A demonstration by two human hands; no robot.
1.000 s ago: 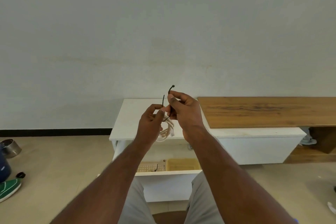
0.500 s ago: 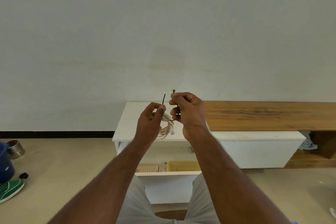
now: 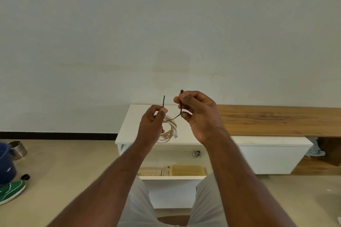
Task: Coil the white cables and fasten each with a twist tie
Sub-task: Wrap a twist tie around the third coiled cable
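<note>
Cable (image 3: pixel 168 131) coil hangs from left hand (image 3: pixel 152 125); tie (image 3: pixel 180 111) ends pinched by both hands, right hand (image 3: pixel 200 114) at 3 o'clock.

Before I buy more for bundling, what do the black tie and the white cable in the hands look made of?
The black tie looks like thin matte plastic, maybe with a wire core: it keeps a bent shape between the left hand and right hand, and one end has a small head. The white cable seems glossy, flexible plastic-sheathed cord, lying in smooth loops with a clear plug.
</note>
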